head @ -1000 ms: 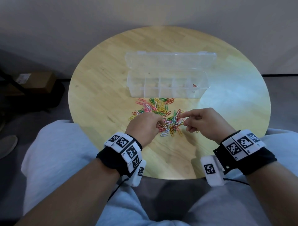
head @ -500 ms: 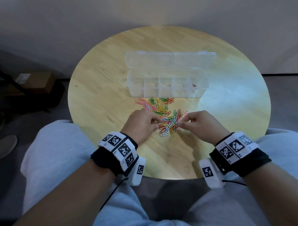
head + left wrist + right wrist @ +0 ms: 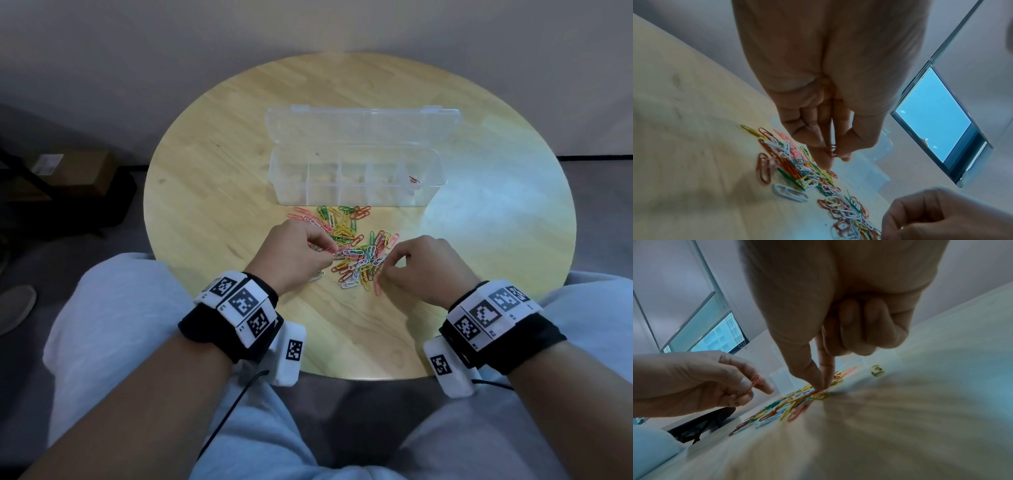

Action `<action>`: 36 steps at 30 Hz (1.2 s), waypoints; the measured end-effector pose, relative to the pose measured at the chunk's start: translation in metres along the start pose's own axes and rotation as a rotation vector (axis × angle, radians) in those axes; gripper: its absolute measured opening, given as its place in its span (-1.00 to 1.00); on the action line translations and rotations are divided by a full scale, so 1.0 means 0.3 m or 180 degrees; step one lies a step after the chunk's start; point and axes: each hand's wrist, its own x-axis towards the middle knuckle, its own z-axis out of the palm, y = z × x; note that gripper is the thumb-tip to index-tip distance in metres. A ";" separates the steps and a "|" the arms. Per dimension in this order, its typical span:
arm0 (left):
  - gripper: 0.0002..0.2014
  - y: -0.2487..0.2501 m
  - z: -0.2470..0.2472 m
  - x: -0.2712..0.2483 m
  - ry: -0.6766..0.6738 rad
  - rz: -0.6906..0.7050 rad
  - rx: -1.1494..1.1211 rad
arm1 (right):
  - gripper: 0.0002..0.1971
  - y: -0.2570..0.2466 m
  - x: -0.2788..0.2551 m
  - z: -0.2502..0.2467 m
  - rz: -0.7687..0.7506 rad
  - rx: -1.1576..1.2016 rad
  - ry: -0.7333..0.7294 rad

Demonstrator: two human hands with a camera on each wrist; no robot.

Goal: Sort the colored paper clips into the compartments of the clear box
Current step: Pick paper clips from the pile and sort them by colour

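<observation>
A heap of colored paper clips (image 3: 356,246) lies on the round wooden table (image 3: 212,192), just in front of the clear box (image 3: 352,197). The box stands open with its lid (image 3: 363,126) folded back, and one red clip (image 3: 414,180) lies in its rightmost compartment. My left hand (image 3: 329,251) hovers over the heap's left side and pinches red clips (image 3: 831,150) between thumb and fingers. My right hand (image 3: 385,265) is at the heap's right side. Its thumb and index tips (image 3: 821,388) are pressed together on a clip in the heap, and the other fingers are curled.
The table's near edge sits just above my knees in light grey trousers (image 3: 113,329). A cardboard box (image 3: 68,171) and a shoe (image 3: 15,305) are on the floor to the left. Bare wood lies left and right of the heap.
My right index finger, pointing out a second ago, has come down with the thumb onto the heap. My left hand has shifted slightly left and still holds its clips.
</observation>
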 end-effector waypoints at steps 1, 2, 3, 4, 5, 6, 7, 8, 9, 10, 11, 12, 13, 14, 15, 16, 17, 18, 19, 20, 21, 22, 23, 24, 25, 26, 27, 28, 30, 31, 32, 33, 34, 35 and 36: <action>-0.84 -0.002 0.001 0.000 -0.0017 0.0028 -0.0005 | -0.90 0.001 0.000 0.001 0.0015 0.0043 0.0000; -0.84 -0.004 0.003 0.001 -0.0036 0.0037 -0.0031 | -0.92 -0.001 -0.001 0.001 0.0020 0.0071 -0.0017; -0.84 -0.007 0.005 0.001 -0.0050 0.0031 -0.0065 | -0.89 -0.002 -0.001 0.002 0.0009 0.0066 -0.0046; -0.83 -0.010 0.008 0.002 -0.0056 0.0017 -0.0087 | -0.85 -0.003 -0.001 0.004 0.0000 0.0035 -0.0088; -0.81 -0.014 0.010 0.003 -0.0054 0.0013 -0.0094 | -0.84 -0.005 0.000 0.006 0.0000 -0.0009 -0.0114; -0.79 -0.016 0.012 0.004 -0.0044 0.0020 -0.0081 | -0.85 -0.007 0.000 0.006 0.0002 -0.0042 -0.0115; -0.79 -0.016 0.012 0.005 -0.0023 0.0034 -0.0064 | -0.87 -0.007 0.000 0.007 0.0008 -0.0061 -0.0107; -0.80 -0.014 0.011 0.003 0.0001 0.0037 -0.0063 | -0.89 -0.007 0.000 0.006 0.0006 -0.0066 -0.0086; -0.80 -0.010 0.008 0.002 0.0025 0.0030 -0.0089 | -0.90 -0.006 -0.001 0.005 0.0001 -0.0075 -0.0055; -0.80 -0.005 0.005 -0.001 0.0047 0.0014 -0.0123 | -0.90 -0.005 -0.002 0.001 -0.0007 -0.0075 -0.0009; -0.78 -0.001 0.002 -0.003 0.0059 0.0002 -0.0145 | -0.88 -0.004 -0.003 -0.004 -0.0004 -0.0049 0.0032; -0.77 0.004 -0.001 -0.005 0.0061 0.0000 -0.0153 | -0.84 -0.002 -0.004 -0.010 0.0002 -0.0014 0.0041; -0.75 0.005 -0.003 -0.006 0.0053 0.0005 -0.0154 | -0.79 -0.001 -0.007 -0.017 0.0012 -0.0008 0.0000; -0.74 0.006 -0.004 -0.006 0.0040 0.0013 -0.0161 | -0.75 -0.001 -0.012 -0.021 0.0031 -0.0049 -0.0095; -0.72 0.006 -0.004 -0.008 0.0034 0.0032 -0.0178 | -0.73 -0.004 -0.018 -0.024 0.0066 -0.0144 -0.0227; -0.70 0.008 -0.005 -0.010 0.0034 0.0056 -0.0176 | -0.72 -0.007 -0.022 -0.021 0.0102 -0.0265 -0.0359; -0.70 0.011 -0.005 -0.012 0.0031 0.0080 -0.0138 | -0.74 -0.012 -0.025 -0.019 0.0132 -0.0362 -0.0448; -0.71 0.014 -0.005 -0.014 0.0007 0.0087 -0.0089 | -0.76 -0.016 -0.025 -0.016 0.0154 -0.0407 -0.0487; -0.74 0.016 -0.004 -0.016 -0.0043 0.0078 -0.0048 | -0.78 -0.022 -0.024 -0.014 0.0166 -0.0429 -0.0491; -0.76 0.016 -0.002 -0.018 -0.0103 0.0056 -0.0017 | -0.80 -0.028 -0.024 -0.013 0.0169 -0.0459 -0.0486; -0.76 0.015 -0.001 -0.020 -0.0155 0.0032 0.0006 | -0.82 -0.035 -0.024 -0.013 0.0179 -0.0492 -0.0487; -0.76 0.014 0.000 -0.022 -0.0196 0.0007 0.0021 | -0.84 -0.040 -0.025 -0.012 0.0200 -0.0529 -0.0487; -0.75 0.012 0.001 -0.022 -0.0235 -0.0002 0.0030 | -0.85 -0.045 -0.030 -0.011 0.0226 -0.0593 -0.0476; -0.73 0.010 0.001 -0.021 -0.0267 -0.0013 0.0027 | -0.83 -0.044 -0.032 -0.008 0.0236 -0.0691 -0.0453; -0.72 0.009 0.002 -0.020 -0.0292 -0.0016 0.0023 | -0.80 -0.042 -0.034 -0.005 0.0220 -0.0783 -0.0427; -0.71 0.007 0.003 -0.019 -0.0312 -0.0026 0.0002 | -0.76 -0.036 -0.033 -0.004 0.0188 -0.0791 -0.0429; -0.71 0.004 0.004 -0.017 -0.0318 -0.0034 -0.0024 | -0.73 -0.031 -0.030 -0.010 0.0168 -0.0639 -0.0470; -0.70 0.001 0.004 -0.014 -0.0308 -0.0048 -0.0048 | -0.70 -0.023 -0.023 -0.019 0.0173 -0.0296 -0.0520; -0.67 -0.006 0.003 -0.011 -0.0253 -0.0026 -0.0102 | -0.66 -0.015 -0.011 -0.049 0.0339 0.0779 -0.0512; -0.66 -0.007 0.003 -0.013 -0.0243 -0.0021 -0.0123 | -0.65 -0.011 -0.009 -0.067 0.0498 0.1387 -0.0435; -0.66 -0.005 0.001 -0.017 -0.0260 -0.0038 -0.0140 | -0.62 -0.006 -0.008 -0.083 0.0666 0.1942 -0.0364; -0.66 -0.003 -0.002 -0.019 -0.0291 -0.0059 -0.0166 | -0.59 0.001 -0.006 -0.097 0.0787 0.2441 -0.0328; -0.66 0.001 -0.002 -0.018 -0.0338 -0.0093 -0.0181 | -0.58 0.007 -0.001 -0.110 0.0869 0.2828 -0.0306; -0.65 0.009 -0.004 -0.013 -0.0398 -0.0097 -0.0175 | -0.60 0.011 0.009 -0.126 0.0885 0.3119 -0.0272; -0.64 0.021 -0.009 -0.007 -0.0465 -0.0120 -0.0176 | -0.64 0.015 0.019 -0.142 0.0906 0.3325 -0.0229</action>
